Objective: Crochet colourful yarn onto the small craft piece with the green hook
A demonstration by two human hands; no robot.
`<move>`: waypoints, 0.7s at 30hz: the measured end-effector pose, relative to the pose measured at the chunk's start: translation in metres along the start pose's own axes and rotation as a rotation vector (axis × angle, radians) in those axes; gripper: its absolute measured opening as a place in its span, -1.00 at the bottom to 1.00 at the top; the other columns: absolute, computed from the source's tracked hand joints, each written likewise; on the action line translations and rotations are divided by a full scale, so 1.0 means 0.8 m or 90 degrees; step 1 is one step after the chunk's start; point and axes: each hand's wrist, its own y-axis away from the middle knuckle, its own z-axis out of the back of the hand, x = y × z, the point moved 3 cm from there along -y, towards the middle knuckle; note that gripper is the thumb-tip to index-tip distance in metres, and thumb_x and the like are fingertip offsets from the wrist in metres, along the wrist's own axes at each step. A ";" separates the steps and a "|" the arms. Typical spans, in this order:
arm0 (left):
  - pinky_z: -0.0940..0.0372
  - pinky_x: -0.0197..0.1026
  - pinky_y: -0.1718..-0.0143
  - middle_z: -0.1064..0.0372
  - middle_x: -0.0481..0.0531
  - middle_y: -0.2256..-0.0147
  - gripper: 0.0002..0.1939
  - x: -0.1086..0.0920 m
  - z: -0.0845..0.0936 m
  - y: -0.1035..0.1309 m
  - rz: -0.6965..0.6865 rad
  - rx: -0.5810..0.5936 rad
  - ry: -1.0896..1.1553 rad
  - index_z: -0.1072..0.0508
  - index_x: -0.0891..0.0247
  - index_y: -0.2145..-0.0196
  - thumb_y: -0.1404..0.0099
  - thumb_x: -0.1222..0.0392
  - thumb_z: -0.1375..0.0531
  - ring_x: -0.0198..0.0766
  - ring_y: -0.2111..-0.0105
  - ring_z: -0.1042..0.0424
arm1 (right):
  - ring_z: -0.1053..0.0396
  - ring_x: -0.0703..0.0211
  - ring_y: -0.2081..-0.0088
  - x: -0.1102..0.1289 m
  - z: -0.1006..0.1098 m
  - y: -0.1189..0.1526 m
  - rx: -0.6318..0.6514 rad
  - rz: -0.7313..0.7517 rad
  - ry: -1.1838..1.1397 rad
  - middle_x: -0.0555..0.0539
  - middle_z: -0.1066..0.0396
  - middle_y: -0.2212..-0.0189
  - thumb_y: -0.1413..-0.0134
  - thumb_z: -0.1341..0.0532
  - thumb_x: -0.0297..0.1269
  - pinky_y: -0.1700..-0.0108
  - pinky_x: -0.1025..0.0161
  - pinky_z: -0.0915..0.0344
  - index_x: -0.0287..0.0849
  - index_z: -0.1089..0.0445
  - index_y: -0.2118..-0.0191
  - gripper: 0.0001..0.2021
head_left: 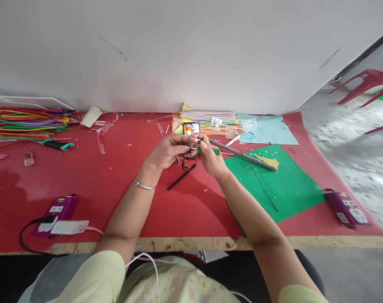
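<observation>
My left hand (168, 152) and my right hand (211, 158) meet above the middle of the red table, both with fingers pinched. A small dark piece (189, 149) sits between my left fingertips; its kind is too small to make out. In my right hand is a thin piece with a green part (217, 151), its pale thin end pointing at the left fingertips. Just behind the hands, a phone (191, 128) shows a picture. Below them, a black pen-like stick (181, 176) lies slanted on the table.
A green sheet (292, 189) lies at right, under a long grey rod (251, 159) and a thin dark wire (261, 185). Colourful pipe cleaners (27, 122) pile up at far left. Purple power strips (60, 210) lie near both front corners. A white wall (179, 54) rises behind.
</observation>
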 end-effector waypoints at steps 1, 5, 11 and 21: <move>-0.38 -0.18 0.36 -0.57 0.06 0.38 -0.76 0.001 0.000 -0.001 -0.017 -0.013 -0.023 -0.76 0.23 0.23 -0.09 0.21 -0.53 -0.26 0.41 -0.52 | -0.40 0.16 0.17 0.000 0.000 0.000 -0.029 0.008 0.024 -0.11 -0.47 0.09 -0.34 -0.24 0.31 0.32 0.27 -0.36 -0.06 -0.62 0.28 -0.49; -0.43 -0.14 0.28 -0.60 0.09 0.36 -0.76 0.004 0.010 -0.005 -0.038 -0.080 -0.126 -0.76 0.25 0.26 -0.08 0.21 -0.55 -0.21 0.37 -0.55 | -0.33 0.24 0.31 -0.001 0.001 0.000 -0.081 0.010 0.078 -0.10 -0.50 0.13 -0.28 -0.31 0.32 0.37 0.28 -0.31 -0.08 -0.60 0.26 -0.50; -0.34 -0.21 0.37 -0.46 0.01 0.46 -0.73 0.007 0.025 -0.008 -0.046 -0.119 -0.265 -0.75 0.26 0.30 -0.02 0.17 -0.58 -0.29 0.44 -0.41 | -0.37 0.26 0.42 -0.019 -0.001 0.000 -0.057 -0.120 0.012 -0.03 -0.54 0.33 -0.18 -0.32 0.40 0.47 0.30 -0.27 -0.12 -0.61 0.13 -0.40; -0.41 -0.19 0.22 -0.51 0.04 0.31 -0.59 0.011 0.018 -0.008 -0.024 -0.117 -0.131 -0.74 0.27 0.12 -0.01 0.27 -0.53 -0.24 0.29 -0.51 | -0.34 0.28 0.40 -0.020 -0.002 -0.004 -0.101 -0.074 -0.054 0.02 -0.53 0.33 -0.19 -0.35 0.34 0.45 0.32 -0.22 -0.07 -0.47 0.20 -0.49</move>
